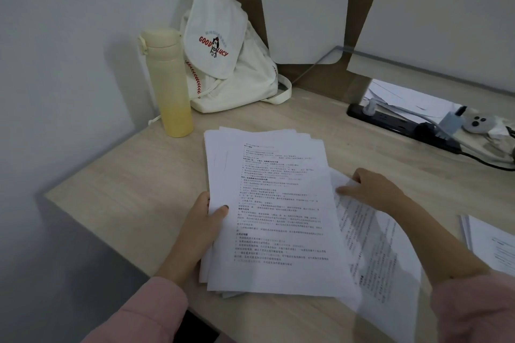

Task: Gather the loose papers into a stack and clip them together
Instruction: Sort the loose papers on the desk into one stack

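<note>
A pale wooden desk (117, 184) carried all items in view. At its far left stood an upright yellow insulated bottle (170, 83), and just beside it a white canvas drawstring backpack (225, 64) printed "GOOD LUCY" leaned against the back panel. A black power strip (390, 122) with plugs and cables lay along the far right edge, near crumpled white material that could not be identified. A separate small pile of printed sheets (490, 245) lay at the right edge of the desk, well apart from the main work. The stack of printed papers (273, 203) occupied the desk centre, its long axis running roughly away from the person and tilted slightly leftward at the far end; its sheets were fanned unevenly at the top corners. The left hand (203, 228) gripped the stack's left edge, thumb on top and fingers underneath. A loose printed sheet (381, 253) lay partly under the stack's right side, angled outward to the right. The right hand (370, 189) rested on that sheet, fingers curled and pressing down, not closed around it. Pink sleeves (139, 315) covered both forearms.
</note>
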Demonstrator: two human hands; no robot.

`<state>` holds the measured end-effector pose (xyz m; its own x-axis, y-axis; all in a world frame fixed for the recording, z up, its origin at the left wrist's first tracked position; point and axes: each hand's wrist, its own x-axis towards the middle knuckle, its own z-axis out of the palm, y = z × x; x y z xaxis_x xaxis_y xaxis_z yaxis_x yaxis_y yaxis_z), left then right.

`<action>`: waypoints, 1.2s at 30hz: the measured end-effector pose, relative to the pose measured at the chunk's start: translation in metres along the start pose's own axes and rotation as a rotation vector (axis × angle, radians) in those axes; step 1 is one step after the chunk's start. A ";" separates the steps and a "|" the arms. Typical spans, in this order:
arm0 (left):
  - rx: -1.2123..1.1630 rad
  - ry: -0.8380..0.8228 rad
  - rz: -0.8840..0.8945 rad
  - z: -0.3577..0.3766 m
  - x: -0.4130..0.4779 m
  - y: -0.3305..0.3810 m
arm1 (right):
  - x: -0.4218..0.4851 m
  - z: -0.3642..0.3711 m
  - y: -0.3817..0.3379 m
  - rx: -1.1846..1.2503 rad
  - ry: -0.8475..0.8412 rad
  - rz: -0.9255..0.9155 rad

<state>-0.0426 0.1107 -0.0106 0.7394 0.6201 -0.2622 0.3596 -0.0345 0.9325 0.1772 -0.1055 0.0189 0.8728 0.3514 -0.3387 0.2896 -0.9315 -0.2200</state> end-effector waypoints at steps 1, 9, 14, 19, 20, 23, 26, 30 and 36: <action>-0.002 0.003 0.004 0.000 0.000 0.000 | -0.003 -0.001 0.002 0.053 0.031 0.019; -0.004 0.098 0.093 0.006 -0.004 -0.006 | -0.041 -0.039 0.030 0.470 0.681 0.064; 0.013 0.100 0.138 0.006 -0.003 -0.011 | -0.065 -0.062 0.046 0.851 0.905 0.082; 0.024 0.093 0.177 0.007 -0.002 -0.012 | -0.074 -0.079 0.058 1.147 0.872 0.094; 0.020 0.091 0.181 0.007 -0.003 -0.011 | -0.076 -0.082 0.059 1.187 0.854 0.103; -0.006 0.076 0.171 0.008 -0.002 -0.010 | -0.074 -0.083 0.055 1.225 0.777 0.129; -0.037 0.068 0.173 0.009 -0.003 -0.009 | -0.067 -0.070 0.046 1.211 0.682 0.135; -0.050 0.057 0.158 0.008 -0.003 -0.009 | -0.055 -0.033 0.024 1.117 0.598 0.134; -0.144 0.056 0.063 0.009 -0.008 0.001 | -0.053 0.029 -0.004 0.889 0.455 0.141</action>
<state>-0.0433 0.0990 -0.0098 0.7239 0.6628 -0.1916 0.2251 0.0357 0.9737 0.1181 -0.1176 0.0110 0.9973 0.0009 -0.0741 -0.0642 -0.4883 -0.8703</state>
